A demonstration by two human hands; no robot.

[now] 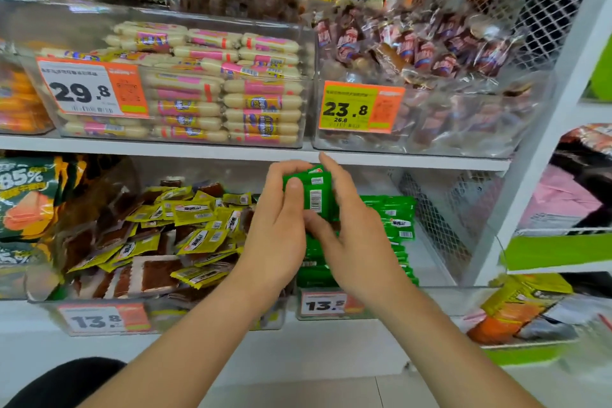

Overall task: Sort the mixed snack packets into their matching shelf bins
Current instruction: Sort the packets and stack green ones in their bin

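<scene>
2 hands meet at frame center on a stack of green packets (pixel 314 195): left hand (pixel 281 228) fingers curl round it, right hand (pixel 357 242) pinches its lower edge, above the matching green-filled bin (pixel 440 300).

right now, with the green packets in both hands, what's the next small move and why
Probably shift the green packets right and down onto the green pile: the left hand and right hand hold them over its left edge, and the neighbouring bin holds yellow packets.
</scene>
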